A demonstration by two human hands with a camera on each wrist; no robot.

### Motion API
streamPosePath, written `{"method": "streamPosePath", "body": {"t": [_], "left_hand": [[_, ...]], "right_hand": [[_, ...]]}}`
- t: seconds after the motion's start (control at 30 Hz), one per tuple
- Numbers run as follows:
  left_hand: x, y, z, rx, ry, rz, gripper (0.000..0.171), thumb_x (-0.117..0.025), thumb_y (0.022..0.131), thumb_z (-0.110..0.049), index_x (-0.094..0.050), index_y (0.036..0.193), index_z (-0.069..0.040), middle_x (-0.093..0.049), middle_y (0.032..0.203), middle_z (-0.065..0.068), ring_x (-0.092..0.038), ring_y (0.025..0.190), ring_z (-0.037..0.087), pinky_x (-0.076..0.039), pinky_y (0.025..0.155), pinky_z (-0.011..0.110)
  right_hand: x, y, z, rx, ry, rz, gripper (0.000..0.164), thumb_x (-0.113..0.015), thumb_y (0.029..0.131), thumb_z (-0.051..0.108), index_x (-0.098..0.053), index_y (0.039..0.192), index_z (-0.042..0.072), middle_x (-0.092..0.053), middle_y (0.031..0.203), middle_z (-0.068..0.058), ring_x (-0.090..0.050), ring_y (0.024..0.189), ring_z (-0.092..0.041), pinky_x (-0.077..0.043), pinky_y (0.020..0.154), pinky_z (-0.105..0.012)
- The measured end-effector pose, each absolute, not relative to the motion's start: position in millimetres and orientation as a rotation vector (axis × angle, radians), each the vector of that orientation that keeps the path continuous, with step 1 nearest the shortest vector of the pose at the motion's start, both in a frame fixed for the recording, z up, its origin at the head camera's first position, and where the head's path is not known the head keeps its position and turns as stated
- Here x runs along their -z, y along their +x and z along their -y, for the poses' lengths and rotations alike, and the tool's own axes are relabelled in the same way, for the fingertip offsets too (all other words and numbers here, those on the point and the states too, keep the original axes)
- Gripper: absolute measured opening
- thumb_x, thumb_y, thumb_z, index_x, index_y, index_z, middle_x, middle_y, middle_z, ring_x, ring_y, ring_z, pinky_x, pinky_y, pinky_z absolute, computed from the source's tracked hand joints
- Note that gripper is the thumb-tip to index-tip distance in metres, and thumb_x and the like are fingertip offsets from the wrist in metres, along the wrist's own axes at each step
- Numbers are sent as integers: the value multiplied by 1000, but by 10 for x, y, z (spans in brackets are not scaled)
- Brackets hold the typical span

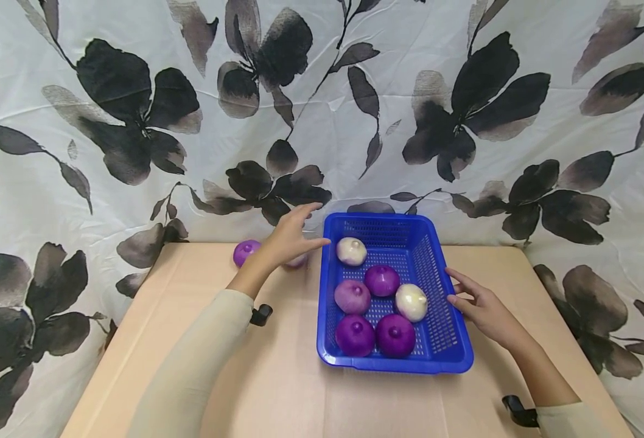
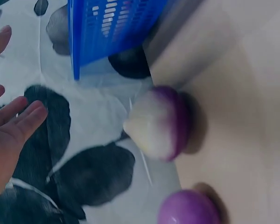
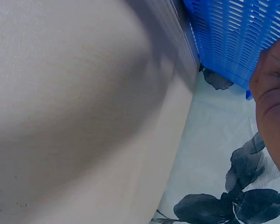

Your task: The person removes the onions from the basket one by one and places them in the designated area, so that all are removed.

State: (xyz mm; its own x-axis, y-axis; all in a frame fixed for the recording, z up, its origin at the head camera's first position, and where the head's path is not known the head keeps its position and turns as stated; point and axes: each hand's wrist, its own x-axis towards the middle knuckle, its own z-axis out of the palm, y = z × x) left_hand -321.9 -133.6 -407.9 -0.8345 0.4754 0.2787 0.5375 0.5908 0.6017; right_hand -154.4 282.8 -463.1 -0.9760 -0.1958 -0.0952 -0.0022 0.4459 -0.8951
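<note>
A blue plastic basket (image 1: 393, 365) holds several onions, among them a dark purple onion (image 1: 395, 336), a paler purple onion (image 1: 352, 296) and a white onion (image 1: 411, 302). At its right rim, my right hand (image 1: 483, 310) grips the edge, fingers bent over it in the right wrist view. My left hand (image 1: 291, 237) is empty, its fingers spread with the tips right by the basket's left rim. Below that hand, a white-and-purple onion (image 2: 156, 123) lies on the table, mostly hidden by the hand in the head view. Beside it sits a purple onion (image 1: 245, 251).
The basket stands on a light tan table (image 1: 278, 377), toward its back edge. Behind the table hangs a white cloth (image 1: 355, 152) printed with dark flowers. A black wrist strap (image 1: 262, 314) shows on the left arm, another (image 1: 519, 412) on the right.
</note>
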Motion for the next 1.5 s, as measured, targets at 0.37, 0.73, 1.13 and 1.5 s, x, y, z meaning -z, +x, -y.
{"method": "streamPosePath", "body": {"t": [0.37, 0.73, 1.13, 1.5], "left_hand": [[4021, -3299, 842, 1111, -945, 2918, 82, -83, 86, -31, -45, 151, 1, -53, 152, 19, -47, 144, 35, -36, 122, 48], [4093, -3318, 461, 1189, -737, 2981, 80, -83, 87, -36, -47, 149, 0, -58, 146, 21, -52, 137, 38, -42, 116, 51], [4224, -3326, 279, 1384, -545, 3068, 87, -80, 87, -41, -42, 151, 3, -51, 151, 27, -48, 142, 38, -40, 119, 46], [4298, -3283, 158, 1585, -199, 2998, 84, -80, 88, -42, -44, 150, 2, -53, 151, 23, -49, 142, 36, -42, 118, 45]], "right_hand": [[4617, -1538, -2825, 1551, -176, -2508, 65, -55, 107, 11, -23, 163, 3, -54, 121, -29, -70, 90, -13, -64, 75, -31], [4614, -1540, -2814, 1542, -154, -2508, 65, -56, 107, 13, -24, 163, 4, -54, 122, -29, -70, 91, -14, -63, 75, -29], [4611, -1553, -2806, 1542, -154, -2504, 66, -56, 107, 12, -23, 164, 4, -54, 120, -28, -70, 90, -14, -64, 74, -30], [4606, -1534, -2811, 1567, -185, -2490, 65, -54, 108, 12, -21, 164, 3, -54, 122, -31, -71, 90, -11, -64, 74, -31]]}}
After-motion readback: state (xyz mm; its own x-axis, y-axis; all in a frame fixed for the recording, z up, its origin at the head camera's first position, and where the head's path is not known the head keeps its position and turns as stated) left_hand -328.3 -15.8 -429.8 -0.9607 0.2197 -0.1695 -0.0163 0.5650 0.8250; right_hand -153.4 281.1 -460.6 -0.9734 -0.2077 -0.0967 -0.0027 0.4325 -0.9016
